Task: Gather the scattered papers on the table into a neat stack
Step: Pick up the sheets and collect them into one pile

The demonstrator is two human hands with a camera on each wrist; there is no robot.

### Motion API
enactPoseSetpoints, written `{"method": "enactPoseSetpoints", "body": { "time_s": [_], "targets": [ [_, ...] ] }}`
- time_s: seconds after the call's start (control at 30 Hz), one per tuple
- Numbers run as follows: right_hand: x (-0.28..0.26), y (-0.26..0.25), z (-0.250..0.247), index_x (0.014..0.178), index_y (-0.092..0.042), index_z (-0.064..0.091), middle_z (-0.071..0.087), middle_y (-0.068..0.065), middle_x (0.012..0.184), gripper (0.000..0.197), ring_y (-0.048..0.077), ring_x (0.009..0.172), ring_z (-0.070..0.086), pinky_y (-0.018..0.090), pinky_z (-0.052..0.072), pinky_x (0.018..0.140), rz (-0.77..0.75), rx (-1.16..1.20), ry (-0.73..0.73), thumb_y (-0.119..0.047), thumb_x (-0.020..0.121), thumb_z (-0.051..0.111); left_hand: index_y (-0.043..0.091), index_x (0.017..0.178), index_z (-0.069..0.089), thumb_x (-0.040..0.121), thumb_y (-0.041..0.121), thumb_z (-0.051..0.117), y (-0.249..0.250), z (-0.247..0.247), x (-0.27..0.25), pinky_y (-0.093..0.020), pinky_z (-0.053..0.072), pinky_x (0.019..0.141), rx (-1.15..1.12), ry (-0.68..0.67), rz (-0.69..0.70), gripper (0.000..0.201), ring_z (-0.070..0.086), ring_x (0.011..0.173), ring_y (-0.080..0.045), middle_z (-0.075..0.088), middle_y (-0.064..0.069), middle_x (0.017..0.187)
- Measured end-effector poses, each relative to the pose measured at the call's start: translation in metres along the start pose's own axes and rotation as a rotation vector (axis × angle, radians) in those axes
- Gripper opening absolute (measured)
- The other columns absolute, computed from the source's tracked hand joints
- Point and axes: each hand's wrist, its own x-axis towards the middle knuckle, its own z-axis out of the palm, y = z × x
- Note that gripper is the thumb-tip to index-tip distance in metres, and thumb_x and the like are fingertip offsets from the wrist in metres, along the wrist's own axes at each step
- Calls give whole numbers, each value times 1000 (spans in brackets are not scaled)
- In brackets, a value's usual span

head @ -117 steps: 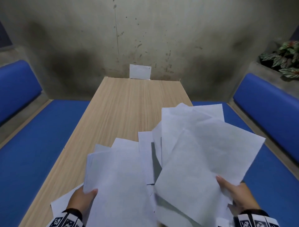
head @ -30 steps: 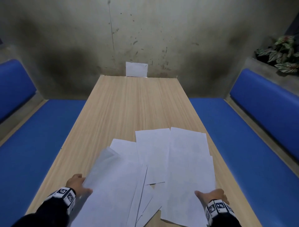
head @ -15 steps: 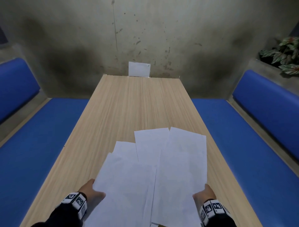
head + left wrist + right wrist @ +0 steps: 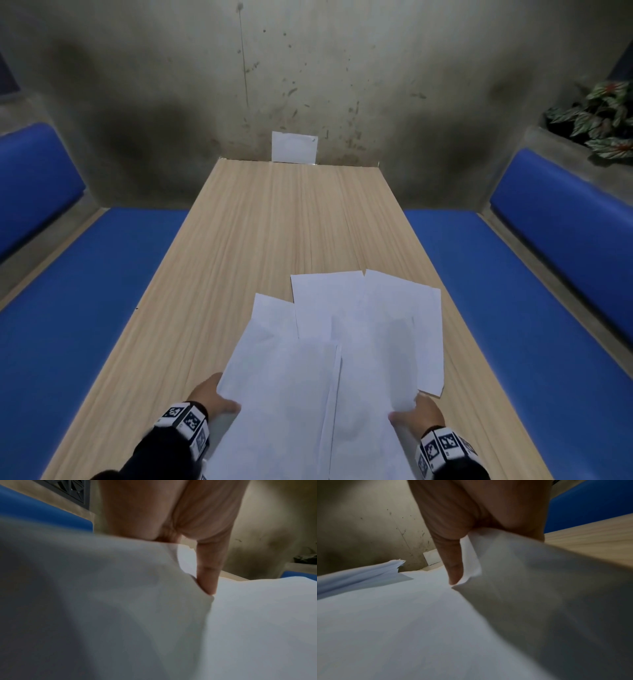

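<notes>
I see the papers fanned in an untidy overlapping pile on the table, toward its near edge and right of centre, one sheet poking out near the right edge. My left hand has its grip clamped on the pile's left side, thumb on top. My right hand grasps the right side the same way.
</notes>
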Motion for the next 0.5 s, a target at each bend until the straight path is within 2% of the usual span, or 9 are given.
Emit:
{"method": "enactPoseSetpoints", "body": {
  "time_s": [0.1, 0.2, 0.27, 0.43, 0.5],
  "targets": [
    [-3, 0, 1, 88, -10, 57, 60, 8, 86, 13, 23, 82, 57, 26, 43, 67, -25, 41, 3, -14, 78, 65, 4, 121, 47, 66, 13, 77, 0, 4, 1, -31, 43, 86, -46, -10, 7, 63, 59, 103, -28, 62, -17, 118],
    [-5, 2, 4, 84, -12, 60, 64, 11, 89, 9, 27, 92, 62, 27, 46, 76, -22, 56, -29, -15, 78, 66, 2, 120, 56, 72, 13, 74, 0, 4, 0, -30, 43, 89, -72, -73, 14, 52, 60, 104, -26, 65, -16, 118],
    [-6, 2, 4, 82, -12, 60, 64, 11, 89, 9, 25, 86, 60, 25, 43, 74, -19, 35, -31, -15, 77, 66, 0, 118, 59, 73, 10, 73, 0, -2, -2, -30, 43, 87, -107, -89, 12, 48, 61, 103, -28, 66, -16, 112],
    [0, 9, -11, 92, -7, 63, 61, 12, 85, 13, 26, 79, 55, 25, 41, 71, 24, 64, 117, -10, 80, 59, -1, 112, 62, 72, 9, 73, -4, -42, -10, -31, 43, 79, -168, -39, 49, 42, 62, 89, -26, 67, -16, 103],
    [1, 8, -16, 91, -7, 62, 61, 14, 87, 13, 27, 80, 55, 26, 41, 71, 16, 71, 87, -5, 82, 53, -1, 109, 62, 75, 6, 70, -8, -54, -13, -32, 44, 75, -161, 5, 70, 35, 63, 86, -27, 69, -16, 98]
  ]
}}
